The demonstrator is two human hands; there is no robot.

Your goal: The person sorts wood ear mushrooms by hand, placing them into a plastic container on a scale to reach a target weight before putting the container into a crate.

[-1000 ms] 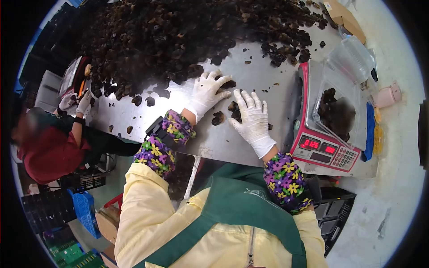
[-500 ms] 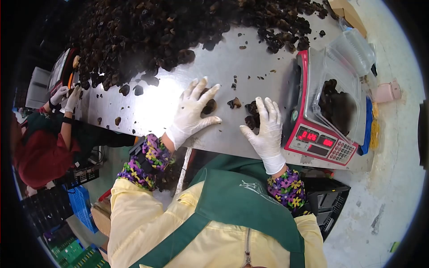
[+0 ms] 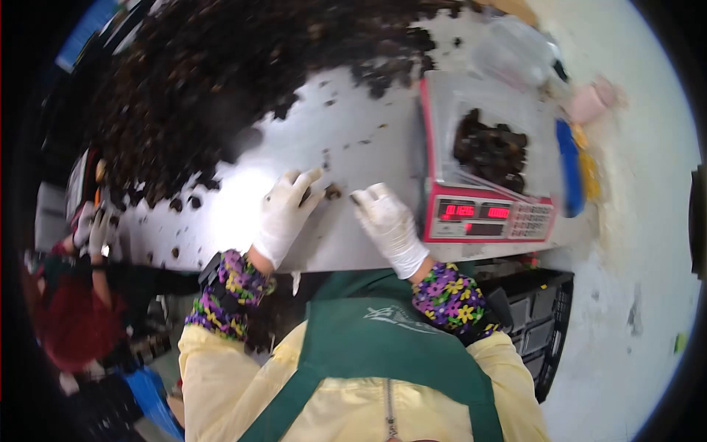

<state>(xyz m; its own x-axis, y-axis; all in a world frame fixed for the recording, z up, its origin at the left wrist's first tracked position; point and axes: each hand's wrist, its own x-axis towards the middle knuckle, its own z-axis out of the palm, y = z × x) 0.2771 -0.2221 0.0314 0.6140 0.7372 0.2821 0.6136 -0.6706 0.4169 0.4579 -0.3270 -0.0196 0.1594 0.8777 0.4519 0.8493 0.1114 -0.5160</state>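
Observation:
My left hand, in a white glove, is closed with its fingers bent round a dark wood ear mushroom, partly hidden by the thumb and fingers. My right hand, gloved too, has its fingers drawn together, and a dark bit shows at the fingertips; the rest is hidden under them. On the metal table between the hands lies a small brown piece of wood ear. To the right stands a red-framed digital scale with a clear plastic tub holding dark wood ears.
A large heap of dark wood ears covers the far left of the table. Clear plastic containers stand behind the scale, near a pink object and a blue item. A co-worker in dark red is at the left.
Both hands have gone from spread fingers to closed ones, and the dark pieces beside them are no longer lying in the open. The view has shifted, and the scale's reading differs.

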